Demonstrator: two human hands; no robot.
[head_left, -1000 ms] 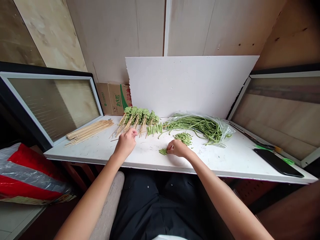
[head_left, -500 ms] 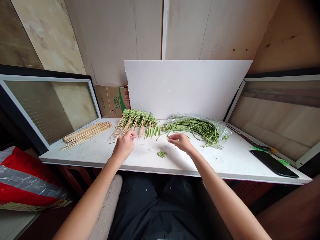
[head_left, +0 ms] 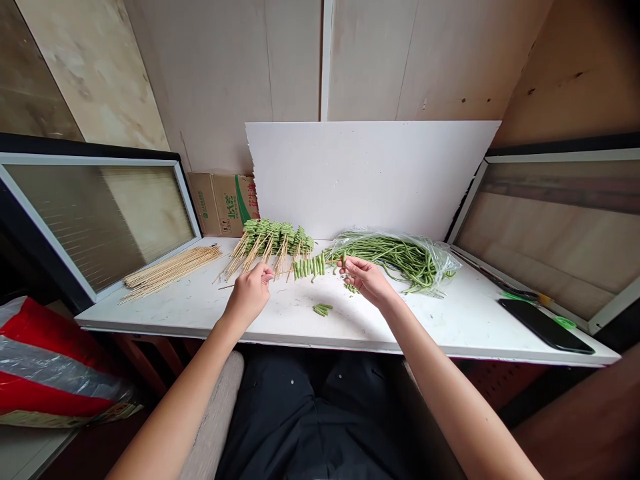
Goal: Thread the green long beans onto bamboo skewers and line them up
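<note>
My left hand [head_left: 249, 293] is closed in a pinch on a thin bamboo skewer [head_left: 303, 268] that carries a row of short green bean pieces. My right hand [head_left: 367, 279] is raised just right of that row, its fingers pinching one short bean piece [head_left: 343, 261] near the skewer's tip. A few cut bean pieces [head_left: 321, 309] lie on the white table [head_left: 450, 320] between my hands. More cut pieces [head_left: 351, 287] lie partly hidden under my right hand.
Finished bean skewers [head_left: 273, 237] are piled at the back. Bare skewers [head_left: 170, 269] lie at left. A plastic bag of long beans [head_left: 400, 257] sits at right. A black phone [head_left: 545, 325] and green-handled scissors [head_left: 530, 298] lie far right. A cardboard box [head_left: 223, 202] stands behind.
My right hand left the small heap of cut pieces near the table's front, rose with one piece and moved back and left toward the skewer. My left hand stayed pinched on the skewer.
</note>
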